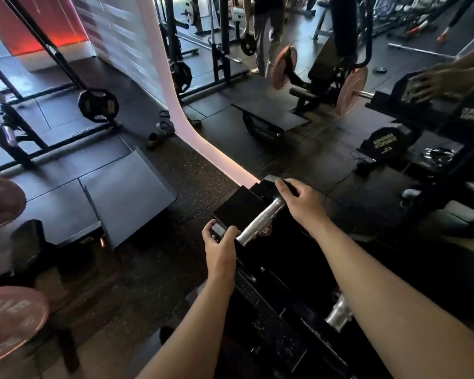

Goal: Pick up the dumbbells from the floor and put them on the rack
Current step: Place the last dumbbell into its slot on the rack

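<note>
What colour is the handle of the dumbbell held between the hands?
Silver metal handle, between black ends; seen in the head view.

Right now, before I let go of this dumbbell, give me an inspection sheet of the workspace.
Surface: dark speckled rubber floor.
Job's things: dumbbell held at both ends; another chrome-handled dumbbell lower on the rack.
Clutter: sandals; loose weight plate.
Grippers: left hand on the near head, right hand on the far head.
Cables: thin black cord on the floor.
Surroundings: another person standing beyond; plate-loaded machine.
</note>
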